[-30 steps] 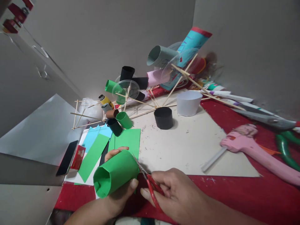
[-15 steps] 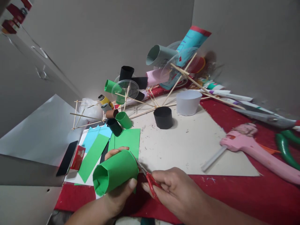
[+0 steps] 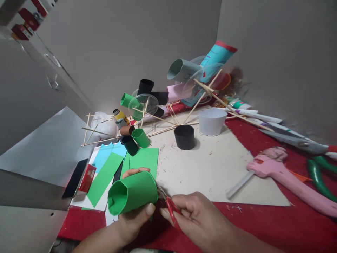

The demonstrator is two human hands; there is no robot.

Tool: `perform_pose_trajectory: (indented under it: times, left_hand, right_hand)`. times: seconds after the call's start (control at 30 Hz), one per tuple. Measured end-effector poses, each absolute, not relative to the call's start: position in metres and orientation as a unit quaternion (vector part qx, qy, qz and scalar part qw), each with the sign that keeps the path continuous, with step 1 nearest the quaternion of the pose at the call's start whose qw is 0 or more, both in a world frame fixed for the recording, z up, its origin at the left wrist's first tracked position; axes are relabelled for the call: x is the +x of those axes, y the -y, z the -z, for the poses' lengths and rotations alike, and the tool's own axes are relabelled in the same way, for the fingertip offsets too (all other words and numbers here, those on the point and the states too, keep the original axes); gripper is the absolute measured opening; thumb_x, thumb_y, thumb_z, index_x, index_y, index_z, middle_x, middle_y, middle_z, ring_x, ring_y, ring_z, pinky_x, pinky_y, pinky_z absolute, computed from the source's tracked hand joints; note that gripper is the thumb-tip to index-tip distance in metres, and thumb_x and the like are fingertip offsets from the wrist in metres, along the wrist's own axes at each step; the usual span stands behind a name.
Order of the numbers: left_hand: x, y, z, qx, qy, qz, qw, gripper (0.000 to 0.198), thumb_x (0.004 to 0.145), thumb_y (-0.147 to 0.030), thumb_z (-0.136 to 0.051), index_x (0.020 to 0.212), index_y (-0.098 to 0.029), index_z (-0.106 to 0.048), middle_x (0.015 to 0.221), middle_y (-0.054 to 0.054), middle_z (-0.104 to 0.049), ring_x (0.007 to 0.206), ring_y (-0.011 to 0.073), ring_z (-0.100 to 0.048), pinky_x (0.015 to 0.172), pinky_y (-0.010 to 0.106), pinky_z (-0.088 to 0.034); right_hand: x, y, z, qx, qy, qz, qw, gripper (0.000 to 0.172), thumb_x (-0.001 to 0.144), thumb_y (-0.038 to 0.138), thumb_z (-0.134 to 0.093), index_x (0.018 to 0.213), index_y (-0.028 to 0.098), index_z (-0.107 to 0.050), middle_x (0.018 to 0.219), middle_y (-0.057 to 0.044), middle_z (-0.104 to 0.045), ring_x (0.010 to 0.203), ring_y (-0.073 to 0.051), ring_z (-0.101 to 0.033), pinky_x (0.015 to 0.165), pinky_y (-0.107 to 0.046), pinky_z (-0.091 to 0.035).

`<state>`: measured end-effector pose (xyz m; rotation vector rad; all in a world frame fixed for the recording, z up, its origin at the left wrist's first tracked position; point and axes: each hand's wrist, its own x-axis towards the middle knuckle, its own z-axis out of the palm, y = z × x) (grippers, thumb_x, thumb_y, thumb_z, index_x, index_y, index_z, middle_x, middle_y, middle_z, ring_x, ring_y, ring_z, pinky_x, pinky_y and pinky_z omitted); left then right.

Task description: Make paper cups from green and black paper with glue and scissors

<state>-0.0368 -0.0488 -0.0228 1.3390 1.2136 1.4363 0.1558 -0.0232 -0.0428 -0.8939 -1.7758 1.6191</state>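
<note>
My left hand (image 3: 134, 221) is closed around a green foam-sheet cup (image 3: 137, 192), its open mouth facing left and toward me. The fingers are behind the cup and the thumb lies along its lower side. In my right hand (image 3: 195, 214) is a pair of scissors with red handles (image 3: 171, 211); the thumb and fingers are on the loops. The scissors' blades (image 3: 161, 187) lie against the right end rim of the green cup. How far apart the blades are is hard to make out. A bit of green sheet shows below the cup.
A pink glue gun (image 3: 265, 161) and large green-handled scissors (image 3: 297, 140) lie at right. Black (image 3: 184, 137) and white (image 3: 212, 123) cups stand on the white board (image 3: 218, 165). Behind them is a stick frame with clear discs and tubes (image 3: 143, 105). Green sheets (image 3: 105, 179) lie at left.
The camera view has shifted slightly, so the background sits a little lower. The green cup has moved slightly right; the scissors stay at its rim.
</note>
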Motion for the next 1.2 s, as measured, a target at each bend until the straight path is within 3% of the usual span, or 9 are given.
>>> perform_pose_trajectory:
  times: [0.17,0.37,0.57,0.8,1.0,1.2]
  left_hand:
    - [-0.038,0.041,0.025,0.537,-0.463,-0.555,0.436,0.060,0.076,-0.038,-0.076,0.130,-0.025,-0.052,0.115,0.011,-0.068,0.105,0.0303,-0.065,0.096,0.047,-0.050]
    - [-0.044,0.008,0.020,0.493,-0.505,-0.588,0.395,0.049,0.074,-0.044,-0.077,0.113,-0.016,-0.067,0.096,0.009,-0.074,0.098,0.0285,-0.067,0.095,0.042,-0.049]
    - [-0.043,-0.010,0.016,0.442,-0.501,-0.612,0.423,0.047,0.073,-0.042,-0.078,0.111,-0.015,-0.066,0.105,0.011,-0.074,0.107,0.0290,-0.065,0.096,0.040,-0.049]
    - [-0.039,-0.025,0.006,0.426,-0.479,-0.588,0.495,0.040,0.074,-0.039,-0.079,0.103,-0.014,-0.067,0.103,0.011,-0.074,0.094,0.0256,-0.068,0.084,0.037,-0.054]
    - [-0.018,-0.045,-0.010,0.515,-0.501,-0.542,0.435,0.042,0.070,-0.041,-0.081,0.098,-0.013,-0.069,0.095,0.009,-0.075,0.085,0.0234,-0.067,0.082,0.035,-0.052]
    - [0.009,-0.078,0.003,0.542,-0.505,-0.524,0.420,0.056,0.059,-0.037,-0.088,0.103,-0.014,-0.064,0.105,0.012,-0.073,0.095,0.0273,-0.068,0.088,0.040,-0.052]
  right_hand:
    - [0.156,0.022,0.030,-0.327,0.620,-0.636,0.323,0.042,0.088,0.043,-0.054,0.058,0.021,-0.034,0.057,0.007,-0.021,0.053,-0.010,-0.018,0.046,-0.025,-0.016]
    - [0.160,0.021,0.020,-0.355,0.602,-0.621,0.353,0.048,0.081,0.050,-0.064,0.055,0.021,-0.035,0.052,0.008,-0.024,0.051,-0.009,-0.021,0.046,-0.025,-0.018]
    - [0.160,0.023,0.025,-0.361,0.624,-0.588,0.366,0.048,0.083,0.050,-0.062,0.056,0.021,-0.035,0.054,0.007,-0.024,0.053,-0.010,-0.022,0.049,-0.025,-0.019]
    - [0.159,0.028,0.016,-0.334,0.610,-0.587,0.415,0.053,0.080,0.053,-0.067,0.055,0.021,-0.034,0.054,0.007,-0.025,0.054,-0.009,-0.023,0.048,-0.024,-0.019]
    - [0.163,0.032,0.014,-0.278,0.604,-0.563,0.491,0.049,0.083,0.051,-0.066,0.057,0.021,-0.038,0.055,0.006,-0.034,0.052,-0.009,-0.031,0.047,-0.022,-0.029]
    - [0.164,0.034,0.012,-0.240,0.624,-0.540,0.511,0.048,0.081,0.048,-0.068,0.055,0.020,-0.039,0.052,0.005,-0.038,0.047,-0.008,-0.034,0.044,-0.021,-0.031]
